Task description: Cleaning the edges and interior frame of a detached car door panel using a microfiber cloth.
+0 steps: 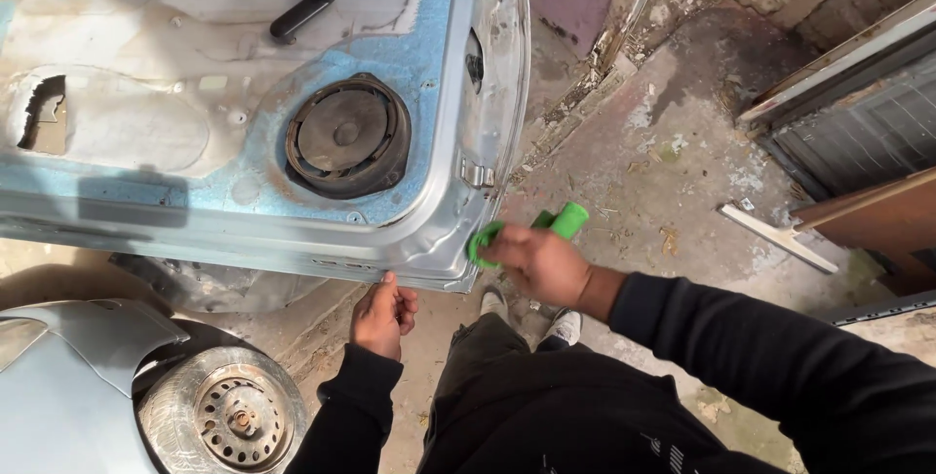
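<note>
Gripping a green tool (558, 223) in closed fingers, the right hand (541, 264) presses it to the car door (244, 142) at its lower corner. The left hand (382, 316) pinches the bottom edge. Door looks stiff, heavy, sharp-edged; tool light.

A single head-worn camera looks steeply down from the person's own standpoint, close over both arms. It faces the open car door (244, 123) at the top left, the concrete floor (673, 142) beyond, and the wheel (229, 415) at the lower left.
</note>
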